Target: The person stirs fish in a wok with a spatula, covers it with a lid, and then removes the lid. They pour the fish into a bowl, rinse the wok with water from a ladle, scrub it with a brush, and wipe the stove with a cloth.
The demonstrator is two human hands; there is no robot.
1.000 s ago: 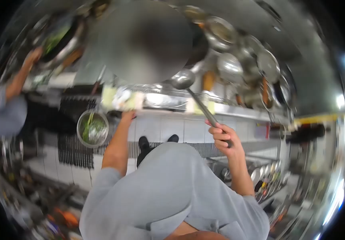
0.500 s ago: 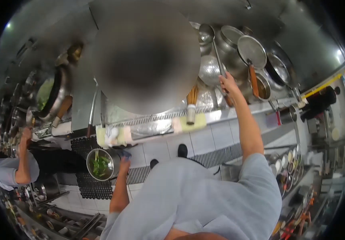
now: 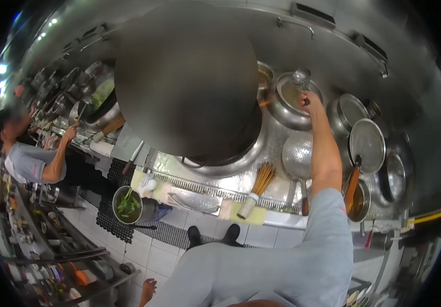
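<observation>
My right hand point(image 3: 310, 101) is wrapped round the handle of a metal ladle point(image 3: 301, 77), its bowl above the far side of a wide metal pan point(image 3: 286, 116) that has liquid in it. My left hand point(image 3: 149, 287) hangs low at the bottom edge beside my body, fingers loosely apart, with nothing seen in it. Left of my feet stands a deep metal pot point(image 3: 151, 207) with leafy greens point(image 3: 128, 204) in it. A blue cloth point(image 3: 163, 211) is against the pot's right side. A large blurred round patch hides most of a wok point(image 3: 225, 159).
On the steel counter lie a bamboo brush point(image 3: 261, 179) and a perforated skimmer point(image 3: 298, 156). Strainers point(image 3: 368, 140) and pans crowd the right. A folded yellow cloth point(image 3: 253, 212) lies on the front edge. A co-worker point(image 3: 41, 158) works at the left stove; shelves point(image 3: 67, 256) stand behind.
My left hand has left the blue cloth and pot and dropped back toward my body. The ladle in my right hand has moved to above the wide pan. The view has shifted.
</observation>
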